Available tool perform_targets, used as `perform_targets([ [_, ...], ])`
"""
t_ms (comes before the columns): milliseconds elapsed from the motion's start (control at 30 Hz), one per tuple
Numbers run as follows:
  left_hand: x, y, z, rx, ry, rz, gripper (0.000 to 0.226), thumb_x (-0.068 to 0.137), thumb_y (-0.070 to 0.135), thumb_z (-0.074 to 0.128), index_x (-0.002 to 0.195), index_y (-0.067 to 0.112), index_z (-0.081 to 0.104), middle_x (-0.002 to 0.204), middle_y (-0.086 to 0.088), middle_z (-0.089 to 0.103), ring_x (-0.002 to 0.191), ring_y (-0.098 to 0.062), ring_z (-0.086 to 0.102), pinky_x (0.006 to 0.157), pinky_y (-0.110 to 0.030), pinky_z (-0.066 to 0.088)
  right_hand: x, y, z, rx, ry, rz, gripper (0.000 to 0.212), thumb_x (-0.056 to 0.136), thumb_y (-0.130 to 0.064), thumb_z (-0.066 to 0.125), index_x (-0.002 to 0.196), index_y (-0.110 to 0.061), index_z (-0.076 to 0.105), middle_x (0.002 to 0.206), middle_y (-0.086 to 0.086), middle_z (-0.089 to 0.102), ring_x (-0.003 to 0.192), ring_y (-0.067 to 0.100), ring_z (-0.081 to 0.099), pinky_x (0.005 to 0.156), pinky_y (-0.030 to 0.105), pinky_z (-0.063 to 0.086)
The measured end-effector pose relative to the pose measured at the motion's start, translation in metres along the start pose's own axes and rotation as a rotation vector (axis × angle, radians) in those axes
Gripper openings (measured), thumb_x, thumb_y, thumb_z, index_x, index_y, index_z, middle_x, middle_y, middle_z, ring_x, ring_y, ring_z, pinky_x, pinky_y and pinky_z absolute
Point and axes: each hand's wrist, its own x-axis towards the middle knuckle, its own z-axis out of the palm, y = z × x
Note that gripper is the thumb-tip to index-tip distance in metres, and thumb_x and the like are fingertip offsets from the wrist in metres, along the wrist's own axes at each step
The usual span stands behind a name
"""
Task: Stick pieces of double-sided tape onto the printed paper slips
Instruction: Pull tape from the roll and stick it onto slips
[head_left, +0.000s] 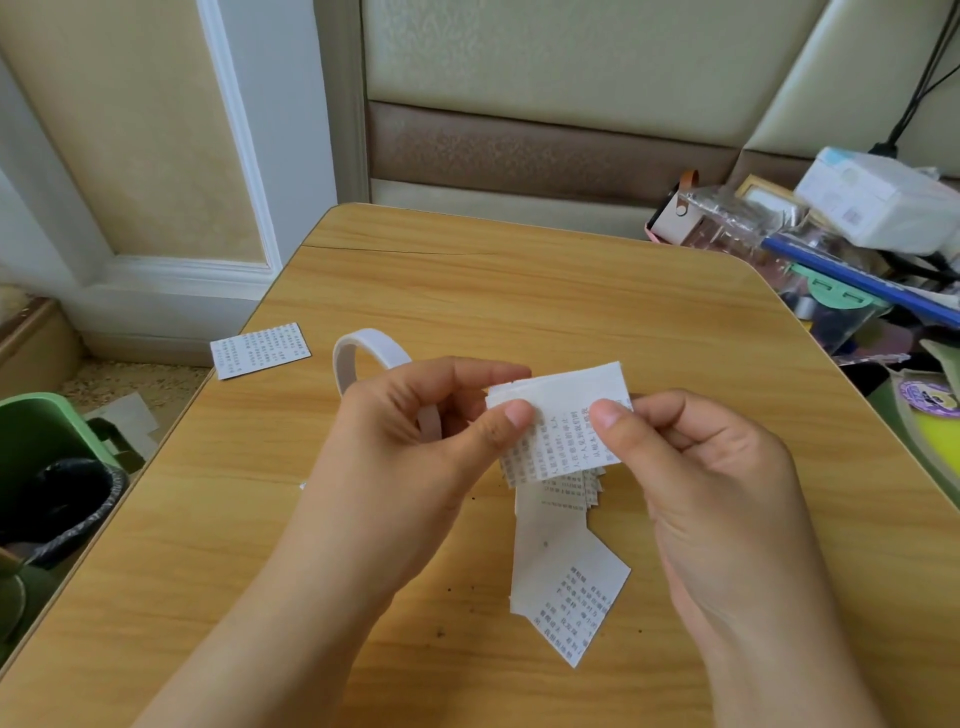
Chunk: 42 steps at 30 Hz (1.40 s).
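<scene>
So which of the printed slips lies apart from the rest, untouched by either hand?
The printed slip at the table's left edge, lying flat beyond the tape roll. The others are held by the left hand and right hand or piled below them.

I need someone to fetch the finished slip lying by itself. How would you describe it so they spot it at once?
Start at the wooden table and go to its left edge, beyond the white tape roll. The lone printed slip lies flat there, half overhanging the edge. Unlike the other slips, it is untouched by either hand and apart from the pile.

Tape roll (363, 353) partly behind left hand (415, 431); slip print unreadable.
</scene>
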Motion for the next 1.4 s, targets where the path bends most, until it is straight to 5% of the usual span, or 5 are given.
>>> perform_targets([
  [133, -0.001, 0.002, 0.002, 0.038, 0.032, -0.012, 0.007, 0.072, 0.025, 0.072, 0.074, 0.019, 0.075, 0.05, 0.01, 0.055, 0.046, 0.002, 0.042, 0.046, -0.009, 0.033, 0.0, 0.003, -0.001, 0.043, -0.019, 0.009, 0.009, 0.068, -0.023, 0.071, 0.063, -0.016, 0.07, 0.068, 0.006, 0.07, 0.066, 0.014, 0.062, 0.062, 0.02, 0.049],
  [900, -0.003, 0.003, 0.003, 0.047, 0.014, 0.007, 0.007, 0.067, 0.027, 0.072, 0.068, 0.019, 0.073, 0.049, 0.01, 0.057, 0.047, 0.0, 0.045, 0.048, -0.01, 0.036, 0.0, 0.0, 0.003, -0.018, 0.145, -0.057, 0.012, 0.06, -0.032, 0.075, 0.065, -0.023, 0.069, 0.059, -0.001, 0.066, 0.055, 0.008, 0.057, 0.053, 0.016, 0.045],
  [1067, -0.002, -0.003, 0.0, 0.105, -0.088, -0.025, 0.023, 0.062, 0.041, 0.079, 0.072, 0.022, 0.072, 0.069, -0.028, 0.054, 0.059, -0.033, 0.043, 0.061, -0.033, 0.033, 0.0, 0.001, -0.001, -0.136, 0.13, -0.108, 0.011, 0.07, -0.018, 0.078, 0.068, -0.019, 0.068, 0.063, 0.001, 0.069, 0.056, 0.011, 0.06, 0.051, 0.021, 0.048],
  [1267, -0.003, 0.0, 0.002, 0.076, -0.104, 0.002, 0.016, 0.066, 0.038, 0.071, 0.072, 0.023, 0.074, 0.072, -0.013, 0.067, 0.067, -0.029, 0.059, 0.061, -0.027, 0.048, -0.004, -0.008, -0.002, -0.29, 0.019, -0.203, 0.015, 0.066, -0.025, 0.082, 0.071, -0.022, 0.068, 0.067, -0.002, 0.069, 0.062, 0.013, 0.065, 0.061, 0.033, 0.055],
  [1400, -0.003, 0.001, 0.003, -0.051, -0.087, -0.021, 0.012, 0.068, 0.027, 0.074, 0.071, 0.016, 0.074, 0.068, -0.01, 0.07, 0.063, -0.013, 0.061, 0.058, -0.015, 0.048, -0.004, -0.009, 0.0, -0.179, 0.001, -0.151, 0.016, 0.065, -0.032, 0.079, 0.074, -0.023, 0.069, 0.067, 0.0, 0.07, 0.061, 0.011, 0.064, 0.058, 0.023, 0.052],
])
